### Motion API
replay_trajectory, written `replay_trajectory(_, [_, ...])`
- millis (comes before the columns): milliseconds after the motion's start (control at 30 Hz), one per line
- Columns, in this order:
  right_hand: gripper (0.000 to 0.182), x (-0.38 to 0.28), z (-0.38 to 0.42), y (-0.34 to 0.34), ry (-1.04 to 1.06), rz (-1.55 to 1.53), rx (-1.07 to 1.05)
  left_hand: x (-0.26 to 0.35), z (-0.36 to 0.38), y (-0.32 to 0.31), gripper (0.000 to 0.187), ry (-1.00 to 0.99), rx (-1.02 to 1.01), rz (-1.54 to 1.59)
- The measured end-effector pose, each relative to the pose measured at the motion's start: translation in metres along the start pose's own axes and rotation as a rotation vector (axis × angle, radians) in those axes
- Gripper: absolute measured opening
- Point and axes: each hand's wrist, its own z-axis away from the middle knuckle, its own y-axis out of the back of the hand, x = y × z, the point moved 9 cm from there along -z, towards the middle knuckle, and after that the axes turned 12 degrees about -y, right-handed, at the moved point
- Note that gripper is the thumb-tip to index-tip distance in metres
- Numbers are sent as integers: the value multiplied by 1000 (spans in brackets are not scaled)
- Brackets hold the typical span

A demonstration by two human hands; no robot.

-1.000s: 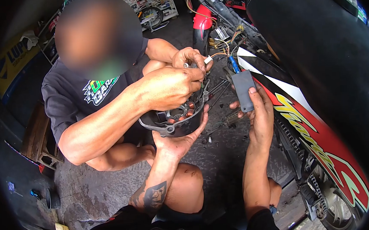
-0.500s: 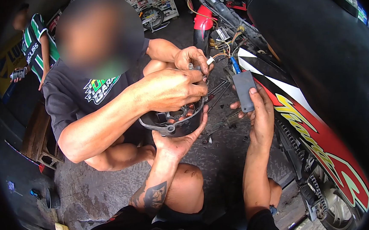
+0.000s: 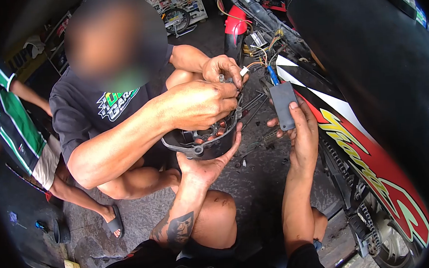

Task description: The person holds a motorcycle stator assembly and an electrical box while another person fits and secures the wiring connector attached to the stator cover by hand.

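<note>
My left hand supports a dark engine cover from below, its palm against the underside and fingers reaching along the right side. Copper coils show inside the cover. My right hand grips a flat dark grey box, thumb on its front face. A blue connector with wires joins the box's top. A co-worker's hand reaches over the cover; their other hand is close to a white connector. What their fingertips hold is mostly hidden.
On the right stands a motorcycle with a black seat, red side panel and chain. Several tools lie on the floor behind the cover. Another person in a green-and-black jersey is at the left.
The person in the jersey has come nearer along the left side, and their legs and a sandal now show. My hands and the co-worker's hands have hardly moved.
</note>
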Motion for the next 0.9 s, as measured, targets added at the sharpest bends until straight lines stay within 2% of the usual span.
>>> replay_trajectory(233, [46,0,0,-1,-2,-21,0,-1,-1,-3,85,19,-48,-10])
replay_trajectory(900, [47,2,-1,-1,-15,-18,-24,-2,0,-2,89,22,-18,3])
